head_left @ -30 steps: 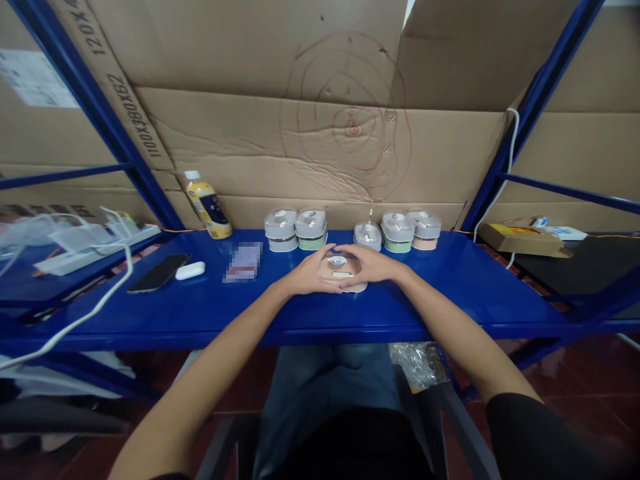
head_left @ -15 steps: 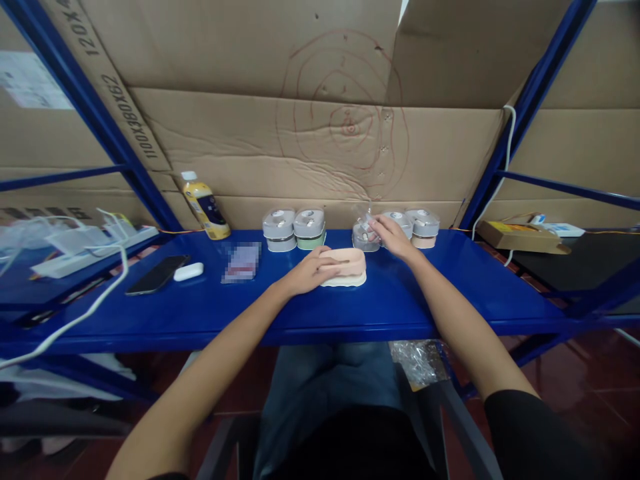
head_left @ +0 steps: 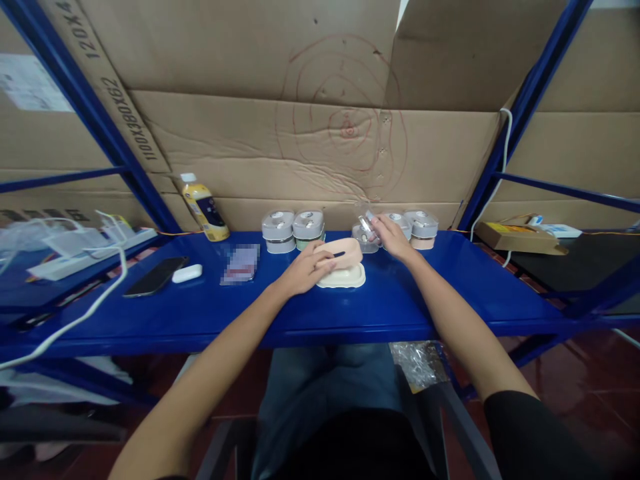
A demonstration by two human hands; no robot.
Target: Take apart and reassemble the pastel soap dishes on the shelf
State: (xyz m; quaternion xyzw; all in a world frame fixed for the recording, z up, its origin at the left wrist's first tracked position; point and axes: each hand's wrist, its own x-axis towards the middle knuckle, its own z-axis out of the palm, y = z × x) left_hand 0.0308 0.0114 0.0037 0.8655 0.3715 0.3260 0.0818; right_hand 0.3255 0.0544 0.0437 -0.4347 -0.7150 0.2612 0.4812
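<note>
Working from the head view, I log a blue steel shelf (head_left: 435, 293) running across the frame, with denim-covered knees (head_left: 330, 387) just below its front edge. Nearest on it, the left hand (head_left: 305, 270) is curved over a peach lid (head_left: 343, 253), fingers closed on it; the lid sits tilted, raised off a cream base (head_left: 340, 279) lying flat on the shelf. The right hand (head_left: 393, 239) is pinched around a small clear packet (head_left: 367, 228), too small for me to identify, just above a clear-topped round container (head_left: 365, 239). Four similar containers stand nearby: two to the left (head_left: 293, 231) and two to the right (head_left: 407, 227). Left of the hands lie a blurred card (head_left: 240, 264), a white earbud case (head_left: 187, 273) and a black phone (head_left: 155, 276), with a yellow-labelled bottle (head_left: 204, 217) farther back. Behind everything, a cardboard sheet (head_left: 240, 147) carries hand-drawn red rings.
</note>
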